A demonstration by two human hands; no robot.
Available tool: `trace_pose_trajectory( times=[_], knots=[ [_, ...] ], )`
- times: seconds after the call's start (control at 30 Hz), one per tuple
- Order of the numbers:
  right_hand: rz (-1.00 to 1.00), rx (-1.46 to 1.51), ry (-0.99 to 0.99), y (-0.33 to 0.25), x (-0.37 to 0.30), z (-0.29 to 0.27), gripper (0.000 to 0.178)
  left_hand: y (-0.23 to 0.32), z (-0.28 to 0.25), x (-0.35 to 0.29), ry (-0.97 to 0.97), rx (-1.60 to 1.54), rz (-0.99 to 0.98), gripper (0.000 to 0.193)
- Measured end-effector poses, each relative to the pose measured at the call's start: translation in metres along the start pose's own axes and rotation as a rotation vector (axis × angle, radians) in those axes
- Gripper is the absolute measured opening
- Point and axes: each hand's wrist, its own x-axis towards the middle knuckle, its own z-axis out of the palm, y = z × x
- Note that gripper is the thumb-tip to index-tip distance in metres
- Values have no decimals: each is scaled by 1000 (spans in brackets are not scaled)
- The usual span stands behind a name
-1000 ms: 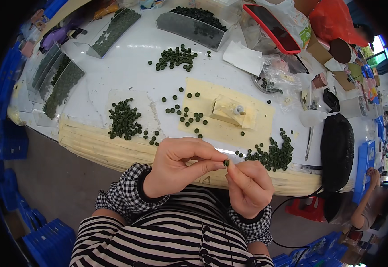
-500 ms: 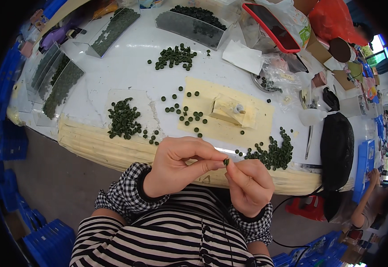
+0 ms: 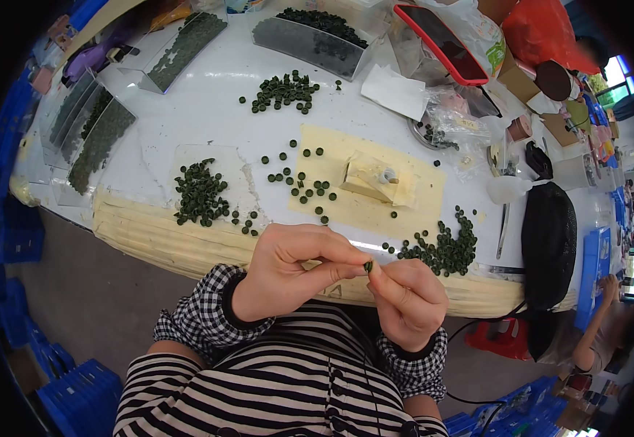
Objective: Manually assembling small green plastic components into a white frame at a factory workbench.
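A small dark green round piece (image 3: 369,267) is pinched between the fingertips of both hands at the table's front edge. My left hand (image 3: 288,273) grips it with thumb and index finger. From the other side my right hand (image 3: 409,298) presses on it, its other fingers curled in. Just beyond, loose green round pieces (image 3: 322,185) lie scattered on a pale yellow sheet (image 3: 339,142). On that sheet stands a block wrapped in yellowish tape (image 3: 368,182) with a small peg on top. A heap of green pieces (image 3: 448,247) lies near my right hand, and a pile (image 3: 200,195) lies to the left.
Clear trays with green pieces (image 3: 102,146) stand at the left, and another clear tray (image 3: 310,47) is at the back. A red-cased phone (image 3: 444,44) leans at the back right near a white tissue (image 3: 393,91). A black pouch (image 3: 548,237) and tweezers (image 3: 503,231) lie right. Another person's arm (image 3: 597,324) shows far right.
Both hands keep their pinch on the small green piece with almost no movement. The whole view has shifted very slightly.
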Motion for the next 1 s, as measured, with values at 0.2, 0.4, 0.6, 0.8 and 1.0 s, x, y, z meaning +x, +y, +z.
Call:
trace_pose_trajectory(
  times=[0.2,0.4,0.6,0.8,1.0],
  knots=[
    [-41,-3,-5,3,2,-2,38,-1,0,0,-4,-5,-17,17],
    [-84,-49,-16,6,2,-2,38,0,-1,0,-2,1,-8,16],
    [-60,-51,-43,4,3,-4,36,0,-1,-1,-7,-37,-40,17],
    [-73,-41,-40,6,2,-4,37,0,-1,-1,-12,-41,-48,17],
    [49,22,7,-3,4,0,36,2,3,2,42,-54,4,19]
  ],
)
